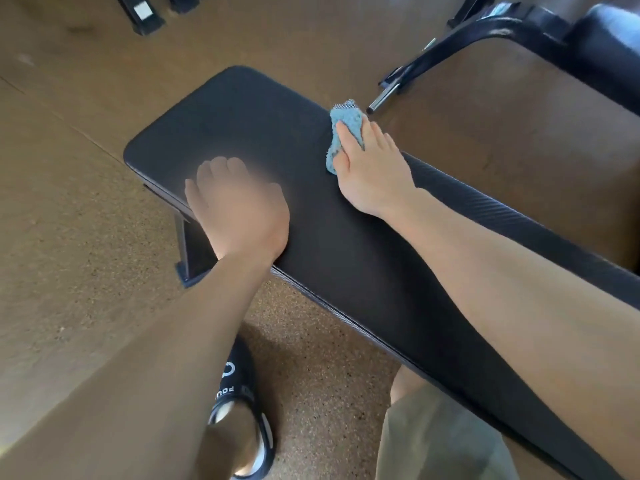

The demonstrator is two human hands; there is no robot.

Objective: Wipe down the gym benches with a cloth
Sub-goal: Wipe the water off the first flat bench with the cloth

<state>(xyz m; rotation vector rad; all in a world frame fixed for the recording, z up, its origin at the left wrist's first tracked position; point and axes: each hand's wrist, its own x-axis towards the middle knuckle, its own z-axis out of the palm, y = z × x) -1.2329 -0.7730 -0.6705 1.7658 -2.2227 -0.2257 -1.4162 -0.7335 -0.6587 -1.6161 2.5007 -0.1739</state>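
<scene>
A black padded gym bench (346,258) runs from the upper left to the lower right. A light blue cloth (343,116) lies on its far edge, bunched under my right hand (367,168), whose fingers press down on it. My left hand (235,209) rests palm down on the near left part of the pad, blurred, with the fingers apart and nothing in it. Part of the cloth is hidden beneath my right fingers.
A second black bench with a metal frame (485,32) and a chrome foot (382,98) stands at the upper right. Black equipment feet (142,13) sit at the top left. My foot in a black slide sandal (242,410) is on the brown speckled floor (69,237).
</scene>
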